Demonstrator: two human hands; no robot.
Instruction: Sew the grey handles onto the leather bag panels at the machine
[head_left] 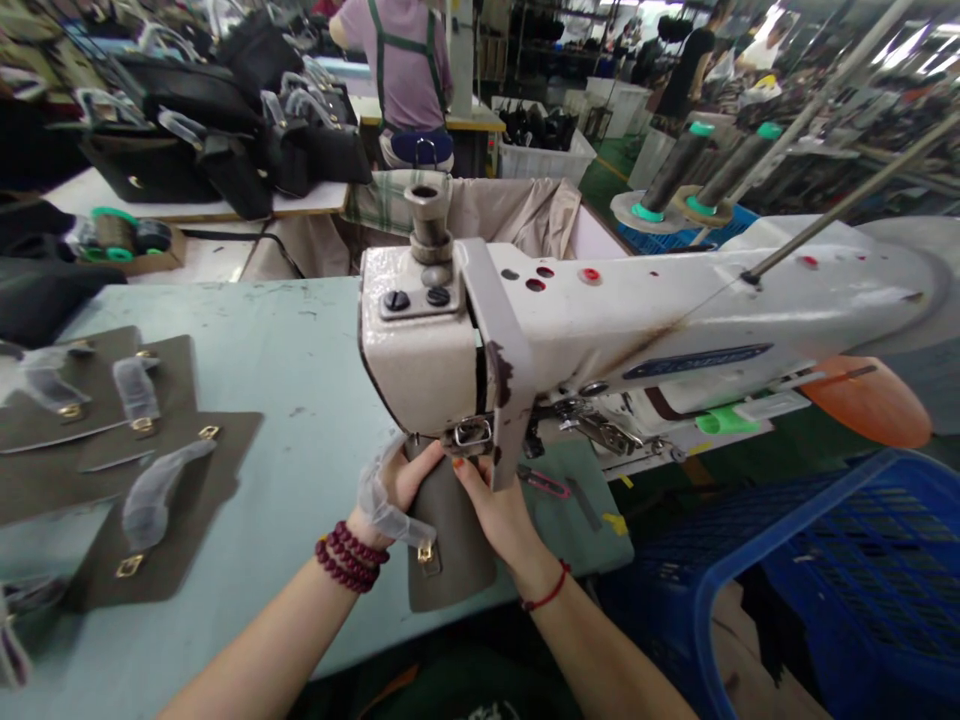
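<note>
Under the head of a white sewing machine (420, 350) lies a grey-brown bag panel (454, 560) that looks like leather. My left hand (409, 478) grips its left edge, thumb on top and the other fingers mostly hidden. A plastic-wrapped bag handle (373, 500) with a gold buckle (427, 555) is attached to the panel and loops over my left hand. On the right edge, my right hand (495, 505) holds the same panel, its thumb close to the left one. The machine head hides the panel's far end and the needle area.
Several similar panels with wrapped handles (187, 520) lie on the table's left. A pink thread snipper (544, 482) rests right of the machine. A blue basket (705, 600) stands at the lower right. Black bags (150, 165) are piled behind; a person (412, 60) is beyond.
</note>
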